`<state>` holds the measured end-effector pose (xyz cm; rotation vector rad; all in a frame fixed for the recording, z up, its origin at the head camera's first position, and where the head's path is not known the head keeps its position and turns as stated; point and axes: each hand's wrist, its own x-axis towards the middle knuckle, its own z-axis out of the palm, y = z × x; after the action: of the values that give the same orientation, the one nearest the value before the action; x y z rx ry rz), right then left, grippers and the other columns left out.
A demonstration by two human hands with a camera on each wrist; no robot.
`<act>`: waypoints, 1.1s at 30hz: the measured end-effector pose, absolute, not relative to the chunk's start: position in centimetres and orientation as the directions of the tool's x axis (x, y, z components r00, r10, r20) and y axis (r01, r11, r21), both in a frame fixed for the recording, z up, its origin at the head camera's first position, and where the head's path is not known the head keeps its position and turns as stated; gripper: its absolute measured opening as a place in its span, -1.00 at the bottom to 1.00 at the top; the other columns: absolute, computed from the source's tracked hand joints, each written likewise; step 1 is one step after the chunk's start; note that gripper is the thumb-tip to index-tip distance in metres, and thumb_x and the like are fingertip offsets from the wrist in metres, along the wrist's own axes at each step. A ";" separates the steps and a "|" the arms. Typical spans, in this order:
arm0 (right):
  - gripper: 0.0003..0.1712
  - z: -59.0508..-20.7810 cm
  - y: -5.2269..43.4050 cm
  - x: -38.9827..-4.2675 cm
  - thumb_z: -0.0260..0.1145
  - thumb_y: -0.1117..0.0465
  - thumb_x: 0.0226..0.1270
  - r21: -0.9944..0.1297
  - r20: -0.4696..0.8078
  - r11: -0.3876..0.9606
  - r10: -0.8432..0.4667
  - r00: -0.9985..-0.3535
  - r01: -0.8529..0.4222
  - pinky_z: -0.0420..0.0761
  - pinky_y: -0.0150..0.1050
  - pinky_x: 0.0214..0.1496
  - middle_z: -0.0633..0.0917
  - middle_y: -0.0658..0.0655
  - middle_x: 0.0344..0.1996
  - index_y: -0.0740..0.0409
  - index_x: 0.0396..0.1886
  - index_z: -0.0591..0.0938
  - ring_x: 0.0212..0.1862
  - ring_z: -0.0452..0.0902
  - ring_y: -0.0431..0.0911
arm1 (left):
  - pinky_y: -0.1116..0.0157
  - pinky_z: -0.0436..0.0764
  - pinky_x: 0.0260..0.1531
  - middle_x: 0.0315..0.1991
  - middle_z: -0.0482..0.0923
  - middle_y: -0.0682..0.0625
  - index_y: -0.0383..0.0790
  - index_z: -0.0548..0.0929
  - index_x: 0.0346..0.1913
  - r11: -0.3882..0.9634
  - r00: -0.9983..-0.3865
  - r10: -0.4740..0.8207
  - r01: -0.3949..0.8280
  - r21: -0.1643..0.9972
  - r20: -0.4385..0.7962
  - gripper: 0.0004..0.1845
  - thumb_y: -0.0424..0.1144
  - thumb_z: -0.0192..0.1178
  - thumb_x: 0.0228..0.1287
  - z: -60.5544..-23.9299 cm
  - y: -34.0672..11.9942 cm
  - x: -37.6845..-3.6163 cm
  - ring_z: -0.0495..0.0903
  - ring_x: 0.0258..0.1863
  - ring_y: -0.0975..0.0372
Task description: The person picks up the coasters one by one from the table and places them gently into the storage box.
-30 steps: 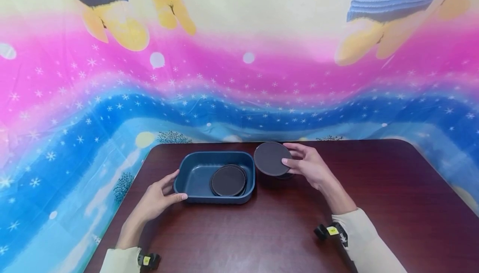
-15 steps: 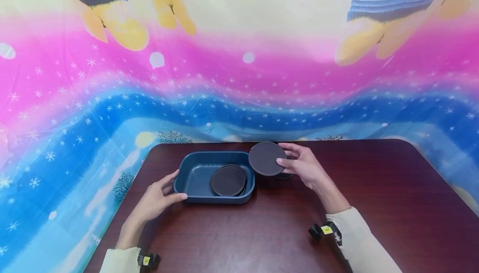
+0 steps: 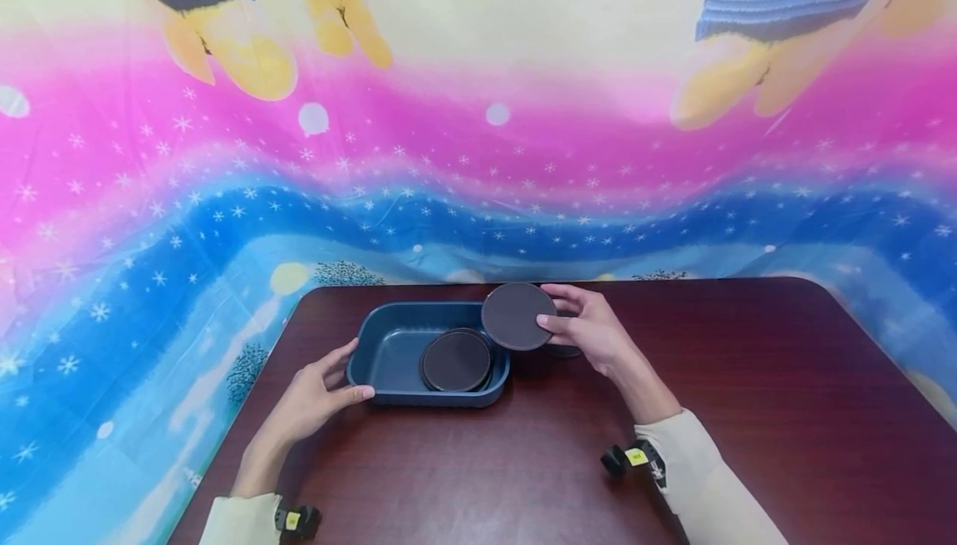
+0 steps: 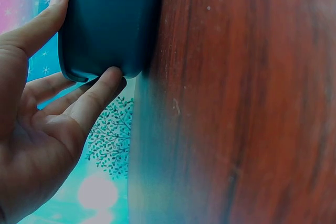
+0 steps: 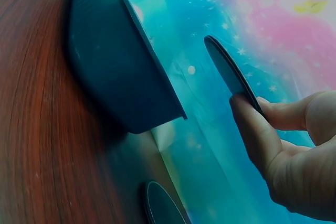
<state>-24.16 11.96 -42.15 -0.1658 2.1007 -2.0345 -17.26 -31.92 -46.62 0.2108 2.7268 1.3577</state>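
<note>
Right hand pinches a dark round flat disc just above the blue rectangular plastic tray; level it first. Left hand grips the tray's rim.

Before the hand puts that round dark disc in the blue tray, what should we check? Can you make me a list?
1. Right hand pinches the lifted disc firmly: ok.
2. Left hand steadies the blue tray: ok, thumb and fingers on its end.
3. Disc above the tray: partly, over its right rim only.
4. Room in the tray: ok, one disc inside, bare floor left of it.
5. More discs left on the table: cannot tell.
</note>
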 end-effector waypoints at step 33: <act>-0.29 -42.3 8.4 -24.3 0.42 0.44 0.44 -0.996 -0.083 0.031 -0.241 -0.967 0.078 0.85 -0.24 -0.10 0.68 0.41 0.21 0.20 0.56 0.49 -0.22 0.83 -0.17 | 0.02 0.77 0.18 0.59 0.37 -0.34 -0.17 0.19 0.72 0.601 -0.988 0.156 0.082 0.795 -0.016 0.02 0.00 0.51 0.36 -46.7 -31.9 -17.4 0.54 0.46 -0.22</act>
<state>-24.30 8.43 -42.34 -0.1684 2.0777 -2.0326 -17.38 -31.93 -46.72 0.2044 2.7349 1.3521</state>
